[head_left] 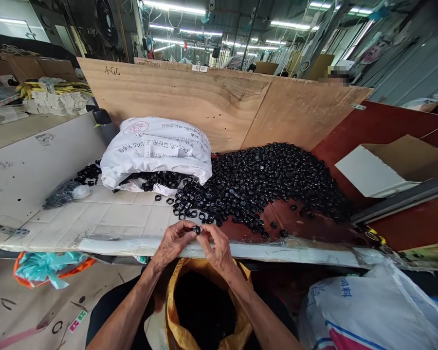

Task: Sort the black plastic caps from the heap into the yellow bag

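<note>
Over the table's front edge, my left hand (pixel 174 240) pinches a small black ring-shaped part (pixel 196 230) between thumb and fingers. My right hand (pixel 216 245) meets it from the other side, its thumb and fingertips closed at the part; whether they hold a second piece is too small to tell. Behind my hands spreads a large pile of black parts (pixel 266 177). A white printed sack (pixel 156 146) lies on the table with more black rings at its mouth. Below my hands, an open yellow sack (pixel 171 311) holds a dark mass between my legs.
A wooden board (pixel 175 92) stands along the table's back. At the right are an open cardboard box (pixel 375 170) and a metal bar. A clear bag of dark items (pixel 62 194) lies left. Below the table are an orange-rimmed basket (pixel 20 277) and a white plastic sack (pixel 365 306).
</note>
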A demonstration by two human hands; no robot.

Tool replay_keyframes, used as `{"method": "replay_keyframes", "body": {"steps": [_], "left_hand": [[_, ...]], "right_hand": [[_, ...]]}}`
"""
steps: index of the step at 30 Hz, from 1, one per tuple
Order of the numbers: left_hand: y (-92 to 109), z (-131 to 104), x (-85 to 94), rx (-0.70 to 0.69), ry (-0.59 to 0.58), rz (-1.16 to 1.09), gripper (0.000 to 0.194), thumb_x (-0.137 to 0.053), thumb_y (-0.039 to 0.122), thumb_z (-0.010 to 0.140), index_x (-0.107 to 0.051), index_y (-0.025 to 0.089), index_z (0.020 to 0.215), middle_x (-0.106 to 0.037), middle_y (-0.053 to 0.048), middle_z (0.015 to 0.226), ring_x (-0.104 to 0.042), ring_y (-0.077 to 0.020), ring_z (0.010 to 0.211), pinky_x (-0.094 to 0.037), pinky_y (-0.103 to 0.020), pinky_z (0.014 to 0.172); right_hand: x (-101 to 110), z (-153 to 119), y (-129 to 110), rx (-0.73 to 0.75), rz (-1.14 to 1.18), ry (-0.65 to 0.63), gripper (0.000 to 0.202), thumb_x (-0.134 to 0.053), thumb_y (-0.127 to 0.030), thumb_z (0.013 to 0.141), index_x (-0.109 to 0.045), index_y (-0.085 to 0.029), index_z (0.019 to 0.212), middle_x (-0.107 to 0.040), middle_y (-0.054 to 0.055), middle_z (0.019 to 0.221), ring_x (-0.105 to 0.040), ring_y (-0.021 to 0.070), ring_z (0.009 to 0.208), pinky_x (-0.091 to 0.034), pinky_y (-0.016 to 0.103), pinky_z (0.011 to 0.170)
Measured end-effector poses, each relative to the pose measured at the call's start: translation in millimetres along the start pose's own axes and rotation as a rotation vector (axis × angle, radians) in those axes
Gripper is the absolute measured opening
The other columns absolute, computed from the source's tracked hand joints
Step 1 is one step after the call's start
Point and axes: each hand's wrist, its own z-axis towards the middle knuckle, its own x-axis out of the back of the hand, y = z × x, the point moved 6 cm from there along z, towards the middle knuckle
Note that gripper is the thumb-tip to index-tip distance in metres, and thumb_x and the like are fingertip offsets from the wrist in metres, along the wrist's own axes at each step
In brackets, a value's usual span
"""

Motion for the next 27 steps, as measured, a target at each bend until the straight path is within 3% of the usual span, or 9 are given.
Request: {"method": "replay_keyframes", "body": {"steps": [1,5,9,13,17,19,22,27], "left_hand": [[0,0,-0.4,0.002,-0.008,-0.002,0.029,-0.079,0.041,0.087,-0.074,0.016,0.1,-0.073,-0.006,0.096,-0.066,-0.0195,0.09,-0.052,-0.031,0.086],[2,0,-0.2,-0.001,-0.009,0.011,0.029,-0.079,0.042,0.087,-0.074,0.017,0.1,-0.073,-0.005,0.097,-0.066,-0.0191,0.091,-0.052,-0.031,0.086],[4,-1,-2.0,-0.014,-0.038,0.031,0.029,-0.078,0.043,0.088,-0.074,0.017,0.101,-0.074,-0.005,0.097,-0.067,-0.0198,0.091,-0.053,-0.032,0.088],[3,-1,-1.6,-0.039,-0.06,0.045,0.028,-0.077,0.042,0.089,-0.074,0.017,0.1,-0.073,-0.005,0.097,-0.067,-0.0197,0.093,-0.052,-0.031,0.089],[0,-1,0.8,0.007,-0.076,-0.017,0.029,-0.079,0.042,0.088,-0.074,0.017,0.101,-0.072,-0.004,0.095,-0.065,-0.018,0.089,-0.051,-0.029,0.085],[2,-3,-0.7,0.012,-0.102,-0.033,0.028,-0.08,0.042,0.087,-0.074,0.017,0.099,-0.072,-0.004,0.093,-0.065,-0.0178,0.088,-0.051,-0.029,0.084],[8,-12,-5.2,0.033,-0.107,-0.087,0.031,-0.082,0.043,0.085,-0.074,0.017,0.099,-0.073,-0.004,0.092,-0.067,-0.0182,0.087,-0.052,-0.03,0.085],[17,-43,-19.2,0.123,-0.15,-0.133,0.033,-0.082,0.046,0.084,-0.074,0.017,0.099,-0.077,-0.006,0.094,-0.07,-0.0205,0.087,-0.054,-0.032,0.085]], "right_hand": [[-1,0,0,0.008,-0.001,-0.004,0.015,-0.058,-0.032,0.102,-0.068,-0.022,0.098,-0.068,0.004,0.086,-0.06,0.0193,0.077,-0.048,0.031,0.074],[-1,1,0,-0.006,-0.077,0.005,0.03,-0.054,-0.031,0.104,-0.061,-0.023,0.076,-0.061,0.002,0.071,-0.055,0.0183,0.069,-0.045,0.032,0.073],[-2,1,2,-0.006,-0.01,0.001,0.017,-0.056,-0.033,0.103,-0.068,-0.023,0.106,-0.07,0.005,0.091,-0.062,0.0208,0.083,-0.048,0.032,0.079],[-4,1,7,-0.017,-0.083,0.026,0.028,-0.051,-0.032,0.105,-0.065,-0.023,0.083,-0.066,0.003,0.076,-0.06,0.0206,0.076,-0.047,0.033,0.077],[-1,-1,1,0.021,-0.019,0.017,0.016,-0.059,-0.033,0.1,-0.069,-0.022,0.105,-0.071,0.005,0.091,-0.064,0.0208,0.083,-0.049,0.033,0.081],[3,-4,-7,0.047,-0.007,-0.007,0.013,-0.059,-0.031,0.099,-0.069,-0.022,0.101,-0.071,0.004,0.089,-0.064,0.0204,0.082,-0.049,0.032,0.08],[10,-13,-17,-0.021,0.012,-0.013,0.015,-0.059,-0.03,0.1,-0.065,-0.022,0.089,-0.067,0.002,0.081,-0.062,0.0184,0.076,-0.049,0.03,0.073],[16,-44,-36,-0.092,0.108,0.016,0.01,-0.06,-0.031,0.098,-0.065,-0.022,0.1,-0.067,0.002,0.087,-0.064,0.0183,0.079,-0.052,0.029,0.075]]}}
